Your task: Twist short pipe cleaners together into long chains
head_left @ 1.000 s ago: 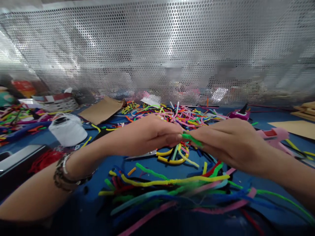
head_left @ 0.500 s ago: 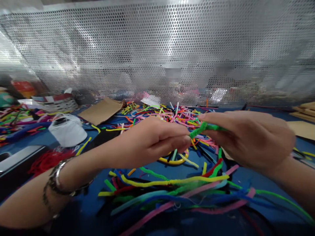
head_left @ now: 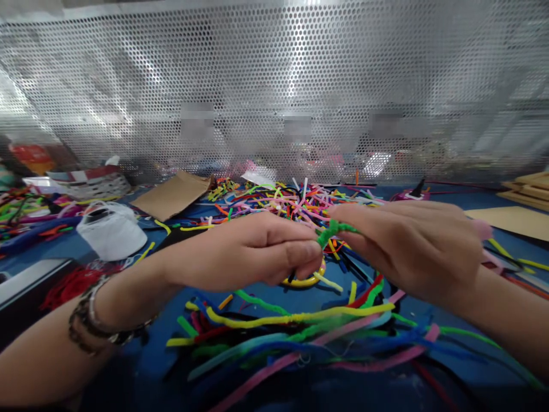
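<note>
Between my two hands is a twisted green pipe cleaner [head_left: 329, 232], held above the table. My left hand [head_left: 253, 247] is closed, its thumb and fingers pinching one end. My right hand [head_left: 412, 246] grips the other end between thumb and fingers, and part of the strand is hidden under its fingers. Below both hands lies a loose bundle of pipe cleaners, among them a long yellow one [head_left: 274, 320] and a pink one [head_left: 274, 369]. A bracelet [head_left: 96, 317] circles my left wrist.
A heap of short coloured pipe cleaners [head_left: 278, 200] spreads behind my hands. At left stand a white mask-like pouch [head_left: 111, 232], red yarn [head_left: 68, 286] and a woven basket [head_left: 88, 180]. Cardboard [head_left: 171, 194] lies nearby. A perforated metal screen [head_left: 257, 74] rises behind the table [head_left: 454, 197].
My hands have come closer together, the right one shifting left, and the green pipe cleaner between them is shorter and more bent. The view has shifted slightly.
</note>
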Action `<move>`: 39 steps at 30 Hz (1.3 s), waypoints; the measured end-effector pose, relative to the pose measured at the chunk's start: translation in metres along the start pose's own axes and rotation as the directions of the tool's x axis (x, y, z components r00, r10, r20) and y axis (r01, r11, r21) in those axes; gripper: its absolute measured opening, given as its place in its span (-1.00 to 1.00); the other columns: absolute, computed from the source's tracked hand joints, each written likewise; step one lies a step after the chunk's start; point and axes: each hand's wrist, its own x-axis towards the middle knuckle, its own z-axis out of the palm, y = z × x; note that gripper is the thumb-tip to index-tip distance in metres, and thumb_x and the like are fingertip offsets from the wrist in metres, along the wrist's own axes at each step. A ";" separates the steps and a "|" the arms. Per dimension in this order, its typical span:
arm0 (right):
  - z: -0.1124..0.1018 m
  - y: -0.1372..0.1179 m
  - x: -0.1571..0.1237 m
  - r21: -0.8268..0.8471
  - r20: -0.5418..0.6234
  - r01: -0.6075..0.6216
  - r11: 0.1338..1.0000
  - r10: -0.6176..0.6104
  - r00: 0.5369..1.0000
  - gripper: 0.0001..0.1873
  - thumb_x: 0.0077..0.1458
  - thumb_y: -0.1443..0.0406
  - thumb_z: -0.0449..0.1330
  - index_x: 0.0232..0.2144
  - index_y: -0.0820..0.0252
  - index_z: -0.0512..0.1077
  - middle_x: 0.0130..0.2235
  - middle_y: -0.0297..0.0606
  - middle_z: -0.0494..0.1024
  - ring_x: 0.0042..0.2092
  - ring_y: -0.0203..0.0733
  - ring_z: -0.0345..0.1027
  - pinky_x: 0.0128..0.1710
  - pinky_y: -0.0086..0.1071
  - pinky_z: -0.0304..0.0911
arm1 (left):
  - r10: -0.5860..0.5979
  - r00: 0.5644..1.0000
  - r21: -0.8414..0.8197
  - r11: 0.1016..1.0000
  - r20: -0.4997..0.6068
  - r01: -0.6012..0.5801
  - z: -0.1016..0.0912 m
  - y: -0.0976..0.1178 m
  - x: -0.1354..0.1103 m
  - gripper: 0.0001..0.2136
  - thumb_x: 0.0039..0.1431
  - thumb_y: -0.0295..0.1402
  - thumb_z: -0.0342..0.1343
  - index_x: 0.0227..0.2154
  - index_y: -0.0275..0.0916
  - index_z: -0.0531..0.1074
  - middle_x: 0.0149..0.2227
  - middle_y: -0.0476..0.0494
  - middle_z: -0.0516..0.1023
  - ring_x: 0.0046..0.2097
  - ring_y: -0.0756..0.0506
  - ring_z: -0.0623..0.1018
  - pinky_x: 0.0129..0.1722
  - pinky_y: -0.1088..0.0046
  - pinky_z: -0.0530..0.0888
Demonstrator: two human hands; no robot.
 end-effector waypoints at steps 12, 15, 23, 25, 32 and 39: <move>-0.001 -0.011 0.006 0.822 0.494 -0.513 0.247 0.140 0.858 -0.77 0.15 0.27 -0.15 -0.53 0.16 0.13 -0.65 -0.50 0.01 -0.67 -0.45 -0.11 -0.72 -0.56 -0.06 | 0.571 0.786 0.924 0.383 -0.237 0.001 0.001 -0.016 0.004 -0.79 0.15 -0.45 -0.14 -0.52 -0.26 0.35 -0.71 0.09 0.27 -0.66 0.09 0.21 -0.66 0.54 0.02; -0.001 -0.005 0.006 0.526 0.329 -0.262 0.809 0.091 0.940 -0.80 0.13 0.28 -0.08 -0.50 0.18 0.24 -0.66 -0.46 0.15 -0.64 -0.43 -0.03 -0.68 -0.50 -0.11 | 0.315 0.935 0.684 0.719 -0.161 -0.125 -0.004 -0.017 0.006 -0.73 0.20 -0.43 -0.21 -0.55 -0.30 0.29 -0.68 0.11 0.23 -0.64 0.14 0.20 -0.64 0.63 0.10; 0.001 -0.009 0.007 0.753 0.426 -0.476 0.454 0.216 0.879 -0.63 0.14 0.27 -0.12 -0.68 0.19 0.11 -0.68 -0.46 0.06 -0.64 -0.45 -0.07 -0.68 -0.54 -0.06 | 0.425 0.888 0.888 0.457 -0.172 -0.047 0.010 0.003 0.001 -0.78 0.16 -0.47 -0.15 -0.51 -0.27 0.36 -0.74 0.12 0.20 -0.69 0.09 0.19 -0.70 0.55 0.03; 0.005 -0.013 0.006 0.818 0.494 -0.536 0.206 0.225 0.840 -0.61 0.16 0.25 -0.16 -0.69 0.18 0.07 -0.68 -0.46 0.04 -0.65 -0.44 -0.09 -0.71 -0.55 -0.05 | 0.573 0.812 0.974 0.225 -0.109 -0.028 0.014 0.003 -0.001 -0.86 0.12 -0.49 -0.08 -0.43 -0.28 0.38 -0.71 0.10 0.29 -0.68 0.08 0.25 -0.69 0.52 0.03; -0.006 -0.002 0.007 0.206 -0.017 -0.126 0.970 0.132 0.991 -0.86 0.11 0.26 0.01 -0.43 0.16 0.32 -0.63 -0.45 0.35 -0.60 -0.43 0.16 -0.60 -0.51 0.04 | 0.327 0.926 0.663 0.739 -0.192 -0.124 0.012 -0.001 0.002 -0.74 0.19 -0.47 -0.20 -0.57 -0.28 0.26 -0.69 0.13 0.22 -0.65 0.14 0.20 -0.65 0.64 0.12; -0.013 0.003 0.009 0.088 0.012 0.050 0.995 -0.051 0.999 -0.85 0.09 0.38 0.00 -0.48 0.20 0.32 -0.57 -0.39 0.41 -0.55 -0.38 0.20 -0.57 -0.46 0.02 | 0.335 0.898 0.713 0.700 -0.286 -0.034 0.010 0.003 -0.002 -0.71 0.20 -0.41 -0.21 -0.60 -0.28 0.27 -0.72 0.12 0.23 -0.69 0.13 0.17 -0.69 0.60 0.06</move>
